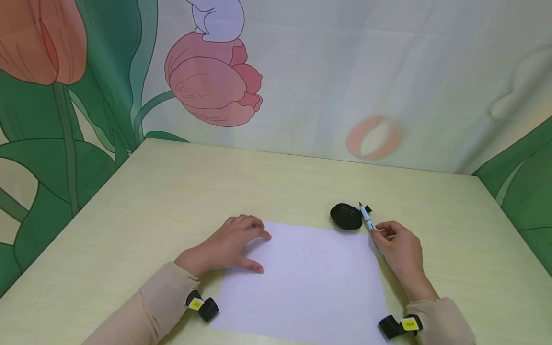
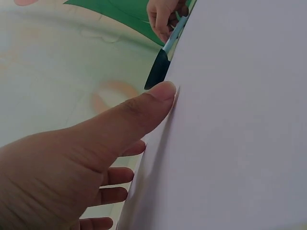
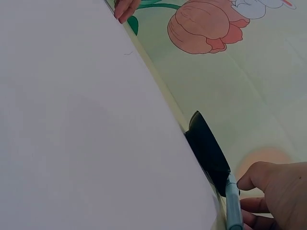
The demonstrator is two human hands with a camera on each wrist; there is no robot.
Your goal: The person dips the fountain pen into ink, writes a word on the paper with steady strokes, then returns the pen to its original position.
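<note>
My right hand (image 1: 401,249) pinches a light blue brush pen (image 1: 367,218) between thumb and fingers, its dark pointed tip facing the back of the table. The pen lies right beside a small black dish (image 1: 346,216); in the right wrist view the pen's front end (image 3: 233,206) overlaps the dish's edge. A white sheet of paper (image 1: 302,297) lies in front, with a few faint thin strokes near its top middle. My left hand (image 1: 235,244) rests at the sheet's upper left, thumb and fingers spread. The left wrist view shows the thumb (image 2: 139,112) over the paper.
A small black piece (image 1: 368,209) sits by the pen tip, right of the dish. The pale wooden table (image 1: 241,182) ends at a printed curtain (image 1: 302,86) with tulips. Black wrist cameras (image 1: 208,309) are strapped to both sleeves.
</note>
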